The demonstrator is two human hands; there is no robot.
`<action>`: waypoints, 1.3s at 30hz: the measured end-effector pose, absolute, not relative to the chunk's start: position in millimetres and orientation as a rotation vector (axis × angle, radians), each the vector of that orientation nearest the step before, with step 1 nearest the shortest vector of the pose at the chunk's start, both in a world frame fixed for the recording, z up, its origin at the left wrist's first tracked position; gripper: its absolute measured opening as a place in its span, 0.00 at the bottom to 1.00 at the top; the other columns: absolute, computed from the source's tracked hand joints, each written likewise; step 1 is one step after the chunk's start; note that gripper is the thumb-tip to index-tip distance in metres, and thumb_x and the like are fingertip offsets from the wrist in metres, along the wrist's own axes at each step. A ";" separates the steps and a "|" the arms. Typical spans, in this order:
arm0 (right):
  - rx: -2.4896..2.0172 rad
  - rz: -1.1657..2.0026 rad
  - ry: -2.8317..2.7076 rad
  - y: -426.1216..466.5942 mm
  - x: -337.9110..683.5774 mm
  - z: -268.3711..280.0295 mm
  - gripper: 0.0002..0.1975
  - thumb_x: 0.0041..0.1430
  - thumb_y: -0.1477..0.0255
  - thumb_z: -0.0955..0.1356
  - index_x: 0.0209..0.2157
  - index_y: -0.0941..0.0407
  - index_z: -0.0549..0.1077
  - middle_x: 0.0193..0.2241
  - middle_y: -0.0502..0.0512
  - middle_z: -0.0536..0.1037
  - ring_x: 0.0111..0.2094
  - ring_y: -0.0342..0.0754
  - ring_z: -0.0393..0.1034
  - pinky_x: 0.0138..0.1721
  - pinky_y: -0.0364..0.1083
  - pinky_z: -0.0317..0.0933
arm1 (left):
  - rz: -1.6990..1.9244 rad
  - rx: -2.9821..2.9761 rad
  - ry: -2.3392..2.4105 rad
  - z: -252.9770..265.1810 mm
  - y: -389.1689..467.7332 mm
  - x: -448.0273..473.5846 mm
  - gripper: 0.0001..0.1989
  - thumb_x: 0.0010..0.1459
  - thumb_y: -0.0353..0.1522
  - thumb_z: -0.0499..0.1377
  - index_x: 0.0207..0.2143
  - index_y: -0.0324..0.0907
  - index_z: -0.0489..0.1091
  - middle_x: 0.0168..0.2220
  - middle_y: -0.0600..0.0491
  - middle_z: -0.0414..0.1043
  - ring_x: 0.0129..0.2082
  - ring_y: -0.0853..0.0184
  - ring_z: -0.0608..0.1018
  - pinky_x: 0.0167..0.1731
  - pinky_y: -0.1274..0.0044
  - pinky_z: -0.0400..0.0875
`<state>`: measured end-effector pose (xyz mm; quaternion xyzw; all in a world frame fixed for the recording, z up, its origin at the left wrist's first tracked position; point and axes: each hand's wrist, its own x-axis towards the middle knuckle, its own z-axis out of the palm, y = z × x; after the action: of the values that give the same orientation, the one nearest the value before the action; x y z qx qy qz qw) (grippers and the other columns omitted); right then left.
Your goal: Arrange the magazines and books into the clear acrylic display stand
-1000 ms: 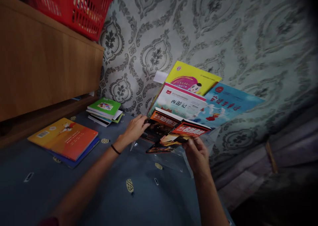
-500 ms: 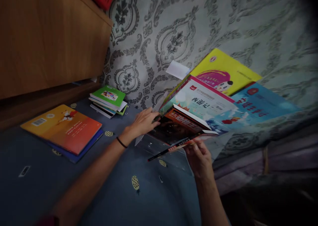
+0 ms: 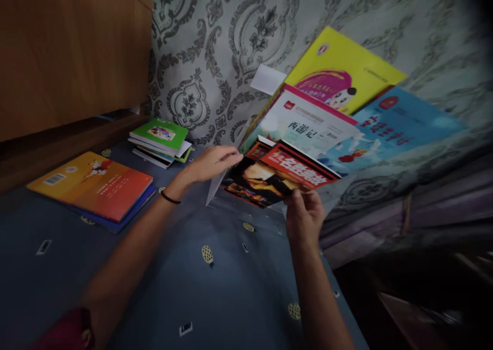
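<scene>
My right hand [image 3: 304, 214] grips the lower right edge of a dark book with a red title band [image 3: 304, 165], thumb on its cover. That book leans over another dark book [image 3: 246, 183], overlapping its right part. Both are at the front of a clear holder [image 3: 215, 188]. Behind them stand a white book with a pink top edge [image 3: 308, 127], a yellow book [image 3: 342, 57] and a blue book [image 3: 404, 127], all tilted. My left hand [image 3: 213, 162] is at the holder's left side with fingers stretched out, the tips close to the books' left edge; contact is unclear.
On the dark blue patterned cloth [image 3: 162, 288] an orange book [image 3: 100, 186] lies on a blue one. Farther back is a small stack with a green book [image 3: 159, 134] on top. A wooden cabinet [image 3: 73, 57] borders the left, a patterned wall [image 3: 215, 47] the back.
The book in my right hand has gone from nearly edge-on to cover showing, resting back against the other dark book. My left hand's fingers have straightened. The view has shifted slightly.
</scene>
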<state>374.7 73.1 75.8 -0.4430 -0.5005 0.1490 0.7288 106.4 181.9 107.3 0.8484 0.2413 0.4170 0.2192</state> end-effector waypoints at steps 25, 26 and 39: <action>-1.007 0.307 -1.158 78.2 350.9 45.9 0.19 0.51 0.53 0.76 0.32 0.53 0.71 0.29 0.49 0.74 0.29 0.47 0.67 0.35 0.47 0.62 | 0.819 2.621 1.087 93.9 148.5 121.8 0.13 0.69 0.38 0.53 0.43 0.39 0.72 0.43 0.45 0.78 0.44 0.58 0.78 0.46 0.69 0.71; -1.015 0.313 -1.161 79.7 350.1 42.4 0.19 0.51 0.53 0.75 0.32 0.53 0.71 0.28 0.49 0.73 0.29 0.47 0.66 0.34 0.47 0.62 | 0.816 2.626 1.097 92.6 149.5 120.9 0.11 0.69 0.37 0.55 0.43 0.38 0.72 0.44 0.44 0.78 0.45 0.57 0.78 0.47 0.69 0.71; -1.342 0.048 -1.305 80.6 358.9 16.5 0.17 0.59 0.54 0.67 0.36 0.54 0.73 0.35 0.58 0.76 0.37 0.54 0.71 0.36 0.51 0.66 | 0.882 2.584 1.092 77.4 159.0 120.6 0.05 0.65 0.30 0.56 0.43 0.42 0.69 0.38 0.49 0.78 0.39 0.60 0.79 0.41 0.72 0.71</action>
<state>358.9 80.6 16.5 -0.5770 -0.5614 0.0207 0.5928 120.6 159.0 77.4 0.8743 0.3694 0.2985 0.1003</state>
